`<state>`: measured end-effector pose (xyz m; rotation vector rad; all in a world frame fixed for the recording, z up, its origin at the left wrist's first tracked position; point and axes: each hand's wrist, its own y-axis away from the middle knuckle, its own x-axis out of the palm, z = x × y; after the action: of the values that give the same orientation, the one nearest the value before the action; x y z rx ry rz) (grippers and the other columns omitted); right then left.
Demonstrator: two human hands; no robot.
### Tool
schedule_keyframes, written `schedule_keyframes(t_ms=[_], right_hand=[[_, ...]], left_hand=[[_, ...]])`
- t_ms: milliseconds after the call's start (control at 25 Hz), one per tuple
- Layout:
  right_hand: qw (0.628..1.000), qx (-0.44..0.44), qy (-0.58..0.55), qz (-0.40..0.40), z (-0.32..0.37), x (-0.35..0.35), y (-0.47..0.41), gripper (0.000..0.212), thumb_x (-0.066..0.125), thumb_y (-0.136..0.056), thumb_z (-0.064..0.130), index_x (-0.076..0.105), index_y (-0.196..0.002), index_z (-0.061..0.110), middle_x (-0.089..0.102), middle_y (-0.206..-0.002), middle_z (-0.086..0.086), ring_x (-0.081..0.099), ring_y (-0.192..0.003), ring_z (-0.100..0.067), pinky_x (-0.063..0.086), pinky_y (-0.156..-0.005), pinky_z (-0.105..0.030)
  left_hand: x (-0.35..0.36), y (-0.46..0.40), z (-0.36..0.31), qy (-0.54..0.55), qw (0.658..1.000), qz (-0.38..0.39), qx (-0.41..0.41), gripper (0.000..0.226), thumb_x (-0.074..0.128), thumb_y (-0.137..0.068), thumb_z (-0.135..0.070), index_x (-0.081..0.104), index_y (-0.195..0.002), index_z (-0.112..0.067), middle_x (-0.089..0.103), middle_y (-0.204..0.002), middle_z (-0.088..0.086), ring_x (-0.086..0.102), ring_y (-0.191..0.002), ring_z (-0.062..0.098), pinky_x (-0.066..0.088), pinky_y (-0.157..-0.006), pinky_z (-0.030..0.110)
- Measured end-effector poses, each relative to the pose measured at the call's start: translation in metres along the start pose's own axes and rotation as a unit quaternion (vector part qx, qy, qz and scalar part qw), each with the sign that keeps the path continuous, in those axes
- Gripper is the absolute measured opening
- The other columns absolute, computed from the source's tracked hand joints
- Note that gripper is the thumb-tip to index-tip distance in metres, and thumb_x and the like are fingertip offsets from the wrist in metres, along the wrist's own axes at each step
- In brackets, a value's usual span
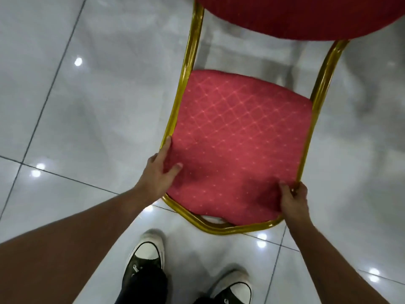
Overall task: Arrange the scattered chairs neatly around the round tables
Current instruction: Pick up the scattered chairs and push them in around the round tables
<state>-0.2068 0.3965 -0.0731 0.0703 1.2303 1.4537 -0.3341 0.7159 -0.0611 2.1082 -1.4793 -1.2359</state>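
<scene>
I see a glossy pale grey tiled floor point(87, 106) with thin dark grout lines running diagonally. Small bright light reflections dot the tiles. Two black sneakers with white toe caps stand on it: left shoe point(146, 257), right shoe point(234, 288). Whether the red-and-gold chair point(236, 145) above the tiles touches the floor, I cannot tell; its legs are hidden.
</scene>
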Motion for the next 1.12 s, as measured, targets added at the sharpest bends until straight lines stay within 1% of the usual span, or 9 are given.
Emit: schedule_keyframes(t_ms=[80, 160, 320, 400, 520, 720, 880, 1000, 1120], right_hand=[[0.999, 0.008, -0.037, 0.021, 0.005, -0.004, -0.001, 0.062, 0.057, -0.096, 0.052, 0.037, -0.147, 0.022, 0.052, -0.127, -0.003, 0.053, -0.114, -0.027, 0.043, -0.097, -0.039], [0.999, 0.0, -0.04, 0.035, 0.013, -0.014, 0.012, 0.061, 0.056, -0.097, 0.051, 0.037, -0.147, 0.022, 0.052, -0.13, -0.002, 0.054, -0.118, -0.028, 0.044, -0.098, -0.041], [0.997, -0.069, -0.013, 0.027, 0.039, -0.054, 0.099, 0.061, 0.053, -0.1, 0.044, 0.028, -0.154, 0.03, 0.048, -0.14, 0.004, 0.05, -0.122, -0.022, 0.041, -0.098, -0.039], [0.996, -0.089, 0.007, 0.023, 0.064, -0.088, 0.156, 0.064, 0.051, -0.1, 0.047, 0.022, -0.156, 0.037, 0.046, -0.147, 0.006, 0.049, -0.124, -0.021, 0.041, -0.104, -0.044], [0.995, -0.087, 0.047, 0.016, 0.111, -0.15, 0.234, 0.066, 0.048, -0.1, 0.052, 0.022, -0.158, 0.035, 0.046, -0.153, -0.005, 0.049, -0.133, -0.035, 0.041, -0.109, -0.057], [0.992, -0.094, 0.076, 0.037, 0.207, -0.251, 0.358, 0.059, 0.043, -0.103, 0.047, 0.03, -0.156, 0.025, 0.049, -0.149, -0.011, 0.049, -0.132, -0.038, 0.04, -0.11, -0.055], [0.992, -0.054, 0.094, 0.061, 0.285, -0.31, 0.436, 0.051, 0.041, -0.105, 0.042, 0.039, -0.151, 0.017, 0.053, -0.143, -0.014, 0.055, -0.124, -0.038, 0.045, -0.106, -0.053], [0.994, 0.0, 0.088, 0.06, 0.334, -0.339, 0.475, 0.043, 0.047, -0.103, 0.032, 0.053, -0.136, 0.005, 0.062, -0.126, -0.018, 0.062, -0.11, -0.037, 0.053, -0.096, -0.048], [0.997, 0.048, -0.017, 0.063, 0.376, -0.358, 0.509, 0.034, 0.052, -0.098, 0.032, 0.061, -0.109, 0.001, 0.064, -0.092, -0.014, 0.064, -0.079, -0.029, 0.055, -0.061, -0.035]], left_hand=[[-0.006, -0.003, -0.001, 0.025, 1.0, 0.005, -0.006, 0.075, 0.061, -0.096, -0.043, 0.014, -0.152, -0.058, 0.051, -0.139, 0.012, 0.056, -0.124, 0.029, 0.043, -0.112, 0.042], [-0.018, 0.006, -0.009, 0.023, 1.0, 0.006, -0.011, 0.076, 0.061, -0.094, -0.046, 0.011, -0.149, -0.064, 0.051, -0.137, 0.014, 0.059, -0.12, 0.033, 0.044, -0.111, 0.048], [-0.069, 0.071, -0.047, -0.028, 1.0, 0.008, -0.005, 0.087, 0.067, -0.09, -0.044, 0.007, -0.15, -0.062, 0.052, -0.132, 0.016, 0.062, -0.11, 0.035, 0.047, -0.106, 0.051], [-0.103, 0.124, -0.081, -0.06, 0.998, -0.005, -0.02, 0.092, 0.071, -0.086, -0.048, 0.008, -0.15, -0.061, 0.048, -0.129, 0.016, 0.056, -0.115, 0.035, 0.047, -0.106, 0.051], [-0.152, 0.206, -0.147, -0.1, 0.994, -0.037, -0.032, 0.091, 0.07, -0.082, -0.059, 0.015, -0.154, -0.053, 0.047, -0.13, 0.02, 0.05, -0.121, 0.04, 0.045, -0.106, 0.055], [-0.256, 0.309, -0.268, -0.173, 0.98, -0.06, -0.08, 0.083, 0.061, -0.082, -0.07, 0.028, -0.152, -0.041, 0.055, -0.131, 0.02, 0.048, -0.125, 0.041, 0.041, -0.105, 0.049], [-0.33, 0.376, -0.355, -0.192, 0.973, -0.082, -0.098, 0.07, 0.06, -0.086, -0.065, 0.041, -0.144, -0.03, 0.058, -0.135, 0.011, 0.048, -0.128, 0.037, 0.036, -0.104, 0.046], [-0.378, 0.408, -0.408, -0.186, 0.969, -0.134, -0.095, 0.054, 0.067, -0.087, -0.049, 0.056, -0.131, -0.02, 0.064, -0.125, 0.01, 0.055, -0.12, 0.035, 0.038, -0.105, 0.044], [-0.414, 0.425, -0.456, -0.148, 0.969, -0.145, -0.132, 0.038, 0.067, -0.085, -0.033, 0.066, -0.119, -0.015, 0.067, -0.116, 0.012, 0.059, -0.113, 0.034, 0.044, -0.105, 0.042]])
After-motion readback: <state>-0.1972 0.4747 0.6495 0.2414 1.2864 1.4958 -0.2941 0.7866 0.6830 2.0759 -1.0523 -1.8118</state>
